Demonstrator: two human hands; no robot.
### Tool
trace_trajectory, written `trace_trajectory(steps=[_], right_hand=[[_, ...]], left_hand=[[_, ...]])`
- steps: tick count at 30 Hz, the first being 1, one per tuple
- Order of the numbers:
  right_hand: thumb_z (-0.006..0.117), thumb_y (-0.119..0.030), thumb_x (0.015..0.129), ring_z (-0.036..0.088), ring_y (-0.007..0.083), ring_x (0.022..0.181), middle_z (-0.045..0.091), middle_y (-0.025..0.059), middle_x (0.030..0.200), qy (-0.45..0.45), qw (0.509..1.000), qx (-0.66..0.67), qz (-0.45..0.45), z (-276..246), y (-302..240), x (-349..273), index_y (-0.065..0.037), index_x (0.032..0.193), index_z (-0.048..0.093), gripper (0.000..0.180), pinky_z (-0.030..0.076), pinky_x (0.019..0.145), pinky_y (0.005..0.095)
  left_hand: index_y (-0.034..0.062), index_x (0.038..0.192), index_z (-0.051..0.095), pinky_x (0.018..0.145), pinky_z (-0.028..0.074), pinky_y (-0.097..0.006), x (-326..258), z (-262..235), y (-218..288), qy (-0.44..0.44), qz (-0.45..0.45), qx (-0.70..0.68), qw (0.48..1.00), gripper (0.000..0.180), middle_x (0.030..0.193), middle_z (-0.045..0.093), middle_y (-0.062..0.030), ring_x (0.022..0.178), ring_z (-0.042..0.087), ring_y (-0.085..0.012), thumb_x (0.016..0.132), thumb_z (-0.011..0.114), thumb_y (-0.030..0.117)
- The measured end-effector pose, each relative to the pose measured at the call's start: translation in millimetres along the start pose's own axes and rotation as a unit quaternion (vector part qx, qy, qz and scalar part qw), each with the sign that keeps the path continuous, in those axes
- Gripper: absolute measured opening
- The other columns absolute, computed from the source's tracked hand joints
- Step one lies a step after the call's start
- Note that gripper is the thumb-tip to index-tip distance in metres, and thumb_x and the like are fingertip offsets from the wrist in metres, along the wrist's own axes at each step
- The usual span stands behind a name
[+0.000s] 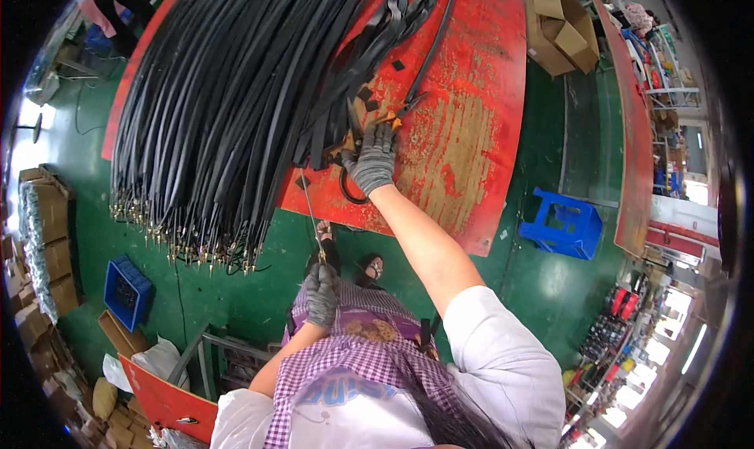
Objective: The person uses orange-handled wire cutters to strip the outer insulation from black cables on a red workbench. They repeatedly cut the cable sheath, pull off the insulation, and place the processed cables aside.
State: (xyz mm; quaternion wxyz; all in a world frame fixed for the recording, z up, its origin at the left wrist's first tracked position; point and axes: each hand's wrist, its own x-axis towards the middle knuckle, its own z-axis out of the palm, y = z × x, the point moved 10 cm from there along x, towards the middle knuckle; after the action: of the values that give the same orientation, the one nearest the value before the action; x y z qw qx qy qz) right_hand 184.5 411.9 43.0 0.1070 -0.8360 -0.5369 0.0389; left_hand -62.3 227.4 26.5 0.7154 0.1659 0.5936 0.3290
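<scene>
My left hand, in a grey knit glove, is low in front of my apron. Its fingers are closed round the brass-coloured end of a thin cable, which runs up to the table edge. My right hand, gloved alike, lies palm down on the table with its fingers stretched out over some tools. An orange-handled cutting tool touches its fingertips. Beside the thumb and wrist shows a black looped handle, perhaps of scissors; the hand hides part of it. Left of both hands spreads a thick bundle of black sleeved cables.
The worn red table carries the cables, whose brass ends hang over its near left edge. Small black scraps lie on it. Around it stand an open carton, a blue plastic stool and a blue crate.
</scene>
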Motion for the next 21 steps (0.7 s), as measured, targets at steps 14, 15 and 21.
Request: trace_trajectory(steps=[14,15,21], right_hand=[[0.046,-0.032,0.072,0.026,0.0332,0.116,0.030,0.0214,0.123,0.003,0.989,0.028,-0.143,-5,-53,-23,0.005,0.117,0.033,0.060,0.017,0.093,0.0532],[0.047,-0.032,0.072,0.028,0.0324,0.115,0.032,0.0203,0.121,0.003,0.988,0.032,-0.149,-8,-52,-22,0.004,0.116,0.035,0.058,0.019,0.093,0.0513],[0.046,-0.039,0.075,0.046,0.0309,0.094,0.050,0.0156,0.099,-0.008,0.985,0.104,0.141,-93,39,69,0.000,0.100,0.048,0.046,0.035,0.084,0.0370]], left_hand=[[0.0113,0.082,0.048,0.040,0.028,-0.018,68,48,-2,-0.108,-0.061,-0.121,0.985,0.010,0.060,0.043,0.0043,0.046,0.033,-0.0042,0.084,0.045,0.021],[0.0113,0.080,0.047,0.040,0.028,-0.018,75,45,-1,-0.083,-0.023,-0.084,0.993,0.011,0.059,0.042,0.0042,0.046,0.033,-0.0043,0.084,0.045,0.022],[0.0115,0.073,0.042,0.042,0.028,-0.019,87,73,41,-0.099,0.094,0.043,0.990,0.017,0.056,0.040,0.0036,0.047,0.034,-0.0049,0.085,0.043,0.024]])
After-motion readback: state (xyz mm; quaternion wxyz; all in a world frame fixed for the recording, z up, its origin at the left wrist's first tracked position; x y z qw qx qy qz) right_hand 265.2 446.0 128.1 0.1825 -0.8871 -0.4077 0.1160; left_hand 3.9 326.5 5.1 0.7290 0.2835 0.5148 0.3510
